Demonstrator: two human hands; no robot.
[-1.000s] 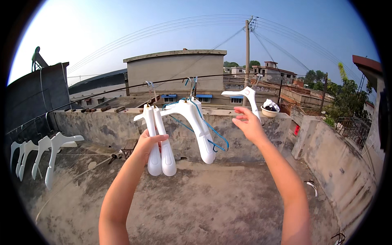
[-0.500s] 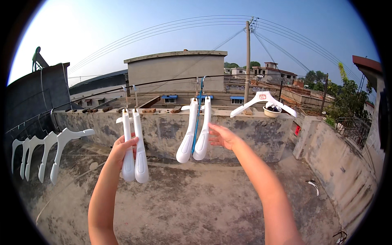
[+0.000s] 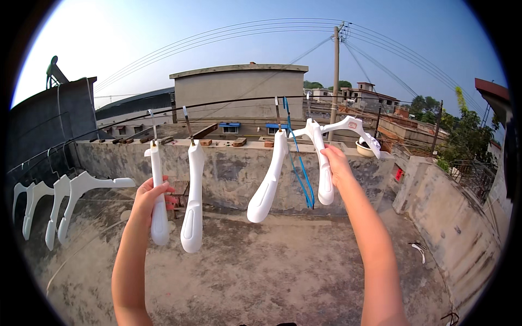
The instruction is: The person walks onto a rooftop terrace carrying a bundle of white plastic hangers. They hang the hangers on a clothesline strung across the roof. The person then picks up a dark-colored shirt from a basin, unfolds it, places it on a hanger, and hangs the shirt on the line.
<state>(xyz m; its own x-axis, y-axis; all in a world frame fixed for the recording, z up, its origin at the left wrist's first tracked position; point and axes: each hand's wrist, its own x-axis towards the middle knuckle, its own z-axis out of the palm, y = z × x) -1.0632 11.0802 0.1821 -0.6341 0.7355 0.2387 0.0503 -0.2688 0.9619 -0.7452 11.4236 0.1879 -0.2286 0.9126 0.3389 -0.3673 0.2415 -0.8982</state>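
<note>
Several white plastic clothes hangers hang from a dark line in front of me. My left hand point(image 3: 148, 202) is closed round the lower arm of the leftmost near hanger point(image 3: 158, 223), thumb in front and fingertips behind it. Just right of it another white hanger point(image 3: 193, 212) hangs untouched. A third hanger point(image 3: 267, 182) hangs tilted near the middle, and beside it a thin blue hanger point(image 3: 302, 168) dangles edge-on. My right hand point(image 3: 338, 165) pinches the arm of a further white hanger point(image 3: 321, 157); its fingers are partly hidden behind that hanger.
More white hangers point(image 3: 69, 201) hang bunched at the far left, and one with a red mark point(image 3: 348, 125) hangs at the right. A weathered wall point(image 3: 228, 185) crosses behind, with a pale bowl point(image 3: 365, 148) on it. A small white piece point(image 3: 418, 251) lies on the concrete floor.
My right hand has moved right and closed on a hanger, drawing it away from the blue one. The left hand's hanger has shifted left, widening the gap to its neighbour.
</note>
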